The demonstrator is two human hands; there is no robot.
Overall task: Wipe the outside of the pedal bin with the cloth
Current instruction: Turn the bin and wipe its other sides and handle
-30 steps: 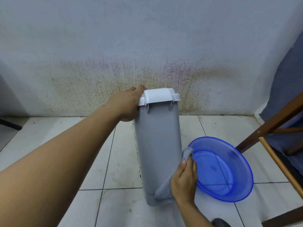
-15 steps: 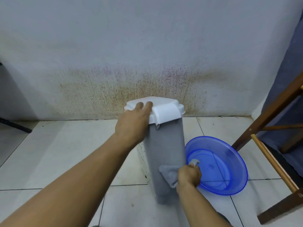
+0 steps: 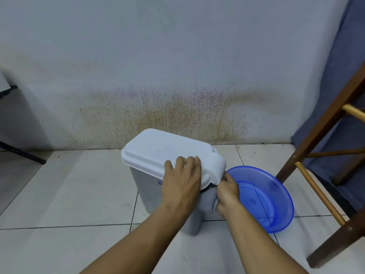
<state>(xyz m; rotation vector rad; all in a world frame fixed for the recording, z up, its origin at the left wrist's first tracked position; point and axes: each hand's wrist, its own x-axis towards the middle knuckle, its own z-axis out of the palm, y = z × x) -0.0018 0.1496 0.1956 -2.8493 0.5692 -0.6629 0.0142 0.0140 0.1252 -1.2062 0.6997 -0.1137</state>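
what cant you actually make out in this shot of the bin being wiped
Head view, the only one:
- Pedal of the pedal bin: not visible; the bin's body, the left hand and both forearms cover its lower front.
- Cloth: mostly hidden under the white lid and behind the right hand.
- Small blue label on the bin: too small to read, partly behind the left hand.
- Wooden frame: cut off by the right edge.
- Blue basin: whether it holds water is unclear.

One pedal bin (image 3: 146, 186), one cloth (image 3: 208, 200) (grey), one basin (image 3: 276, 196), two hands
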